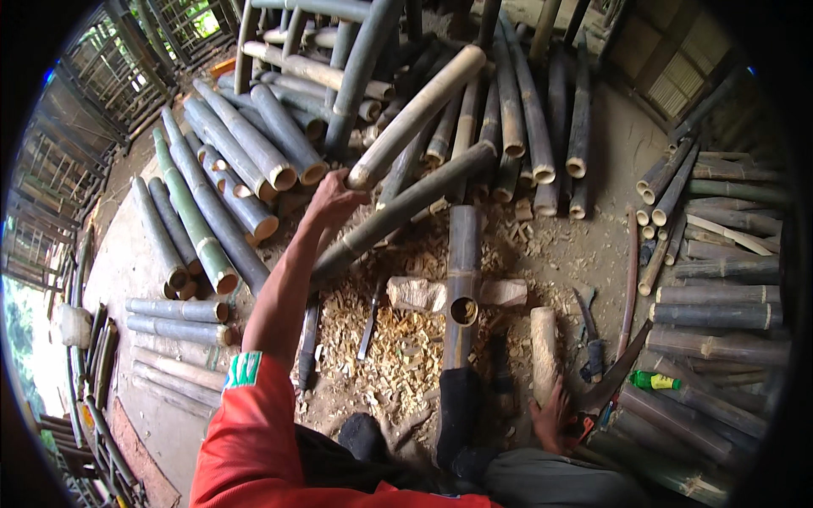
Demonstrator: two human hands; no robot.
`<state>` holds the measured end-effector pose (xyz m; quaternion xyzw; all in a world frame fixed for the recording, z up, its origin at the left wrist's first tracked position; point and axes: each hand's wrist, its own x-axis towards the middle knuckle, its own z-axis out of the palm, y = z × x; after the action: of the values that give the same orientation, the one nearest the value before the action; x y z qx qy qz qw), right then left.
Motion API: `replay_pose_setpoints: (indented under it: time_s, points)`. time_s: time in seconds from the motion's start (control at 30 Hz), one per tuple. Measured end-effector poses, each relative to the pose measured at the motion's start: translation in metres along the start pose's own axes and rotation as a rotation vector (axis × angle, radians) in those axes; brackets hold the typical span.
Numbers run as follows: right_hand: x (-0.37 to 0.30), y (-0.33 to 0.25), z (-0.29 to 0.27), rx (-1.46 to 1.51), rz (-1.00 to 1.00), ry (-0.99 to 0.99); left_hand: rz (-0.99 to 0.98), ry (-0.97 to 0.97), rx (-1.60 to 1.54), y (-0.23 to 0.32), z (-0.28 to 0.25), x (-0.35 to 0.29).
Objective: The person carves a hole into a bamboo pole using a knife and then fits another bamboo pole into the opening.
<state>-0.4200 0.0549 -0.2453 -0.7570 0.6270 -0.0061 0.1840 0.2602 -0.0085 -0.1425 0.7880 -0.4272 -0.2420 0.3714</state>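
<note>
My left hand [337,200] is reached forward, its fingers closed round the near end of a pale brown bamboo pole [419,117], which slants up to the right. Beneath it a dark bamboo pole [402,212] lies at a slant. Low on the right, my right hand [552,420] is closed about the lower end of a pale wooden mallet [543,343]; part of that grip is hidden. Between my legs a dark bamboo piece [463,254] with a round hole in its side rests across a short pale log [417,293]. My dark-covered foot touches its near end.
Cut bamboo poles [241,144] lie ahead and left, with more stacked at right [720,317]. Wood shavings [394,360] cover the ground. A chisel [369,326], a curved blade [588,326], a saw [614,372] and a green bottle [655,381] lie around me.
</note>
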Motion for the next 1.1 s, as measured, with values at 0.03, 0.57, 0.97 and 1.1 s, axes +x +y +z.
replay_pose_setpoints:
  time_s: [0.03,0.57,0.97,1.1]
  points:
    - [-0.002,0.005,0.003,-0.010,-0.007,0.049,0.061,-0.073,-0.206,0.018,-0.002,-0.002]
    - [0.005,0.039,0.048,0.013,0.122,0.123,0.244,-0.004,-0.800,0.168,0.056,-0.134]
    - [0.015,0.056,0.077,0.209,0.002,0.190,0.342,-0.235,-0.799,0.234,0.087,-0.164]
    - [0.037,0.089,0.090,0.220,-0.092,0.301,0.489,-0.260,-0.780,0.239,0.100,-0.167]
